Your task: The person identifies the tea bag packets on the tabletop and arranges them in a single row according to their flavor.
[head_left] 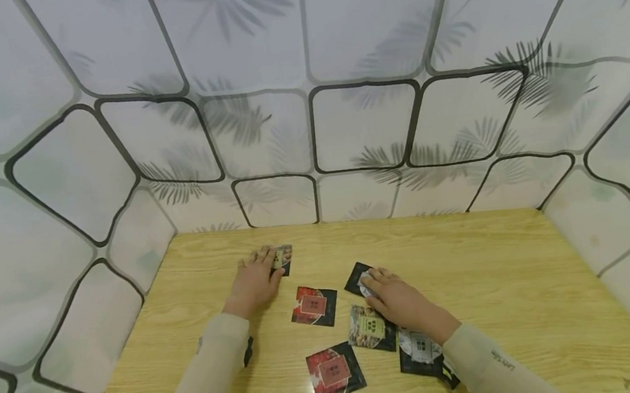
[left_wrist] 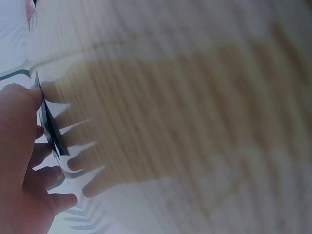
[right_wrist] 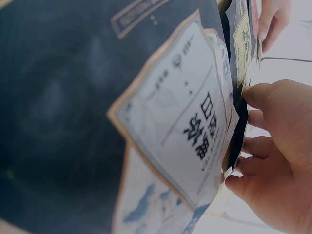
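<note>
At the back left, my left hand holds a small dark packet with a yellow label, fingers along its left side and thumb at its near edge. In the left wrist view that packet shows nearly edge-on beside the thumb. Right of centre, my right hand holds a black packet with a white label, partly hidden under the fingers. Close to the right thumb lies a yellow-labelled packet. Under the right wrist is another white-labelled black packet, large in the right wrist view.
Two red-and-black packets lie between the hands, one nearer the front. A small dark thing shows beside the left sleeve, another dark piece by the right sleeve. Patterned fabric walls enclose the wooden table.
</note>
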`<state>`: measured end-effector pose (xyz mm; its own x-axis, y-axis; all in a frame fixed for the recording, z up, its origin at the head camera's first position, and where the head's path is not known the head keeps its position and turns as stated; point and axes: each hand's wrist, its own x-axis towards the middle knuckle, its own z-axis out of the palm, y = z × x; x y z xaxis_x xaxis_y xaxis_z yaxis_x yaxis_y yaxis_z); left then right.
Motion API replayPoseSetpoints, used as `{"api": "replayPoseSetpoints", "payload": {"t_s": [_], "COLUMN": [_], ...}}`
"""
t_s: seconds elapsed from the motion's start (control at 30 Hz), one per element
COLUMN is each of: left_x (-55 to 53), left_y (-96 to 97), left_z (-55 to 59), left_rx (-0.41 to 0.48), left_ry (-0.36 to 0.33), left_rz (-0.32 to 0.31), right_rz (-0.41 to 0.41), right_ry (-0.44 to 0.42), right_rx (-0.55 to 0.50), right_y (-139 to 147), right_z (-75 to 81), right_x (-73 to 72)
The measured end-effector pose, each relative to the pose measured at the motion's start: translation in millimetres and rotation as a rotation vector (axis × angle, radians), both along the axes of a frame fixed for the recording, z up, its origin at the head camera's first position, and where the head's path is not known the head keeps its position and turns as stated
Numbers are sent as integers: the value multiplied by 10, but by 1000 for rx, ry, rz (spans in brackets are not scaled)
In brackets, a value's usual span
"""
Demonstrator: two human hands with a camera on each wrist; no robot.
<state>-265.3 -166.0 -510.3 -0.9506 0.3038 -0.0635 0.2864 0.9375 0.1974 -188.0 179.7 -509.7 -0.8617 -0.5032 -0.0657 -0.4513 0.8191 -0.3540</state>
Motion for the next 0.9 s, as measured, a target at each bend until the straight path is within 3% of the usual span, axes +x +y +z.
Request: {"api": "replayPoseSetpoints", "payload": {"t_s": [0.9], "left_x": [-112], "left_y": [7], "left_z": [23], "left_rx": [64], "left_ry": [-52], "left_rz": [79], "right_rz": [-9], "right_ry": [-10], "right_rx": [-3], "right_y": [-21], "right_z": [37], "right_x": [21]}}
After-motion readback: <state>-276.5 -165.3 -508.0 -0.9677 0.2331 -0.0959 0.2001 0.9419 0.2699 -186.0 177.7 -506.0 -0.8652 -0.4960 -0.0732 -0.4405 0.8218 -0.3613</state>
